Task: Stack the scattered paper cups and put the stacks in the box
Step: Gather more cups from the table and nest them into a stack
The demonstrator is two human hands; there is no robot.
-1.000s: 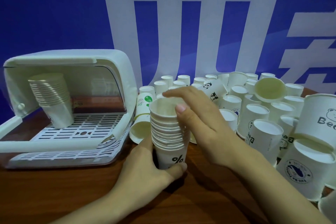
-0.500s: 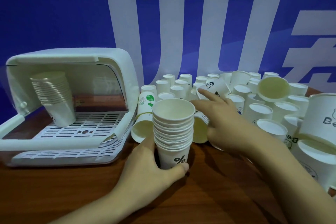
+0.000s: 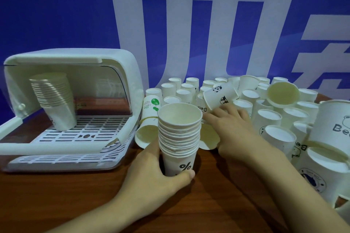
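Gripping the base of the upright cup stack [image 3: 179, 139] with left hand [image 3: 151, 172], thumb curled across its front. Reaching with right hand [image 3: 233, 130], fingers [image 3: 225, 108] extended, touching a tilted panda-print cup [image 3: 220, 96] among scattered cups [image 3: 272, 119]. Leaning inside the open box [image 3: 121, 70], left of the fingers: a finished stack [image 3: 55, 100].

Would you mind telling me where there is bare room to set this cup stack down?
Bare brown wooden table lies along the near edge, in front of the white plastic box. The box's slotted white grid floor is free right of the stack of paper cups inside. The loose white paper cups crowd the right.
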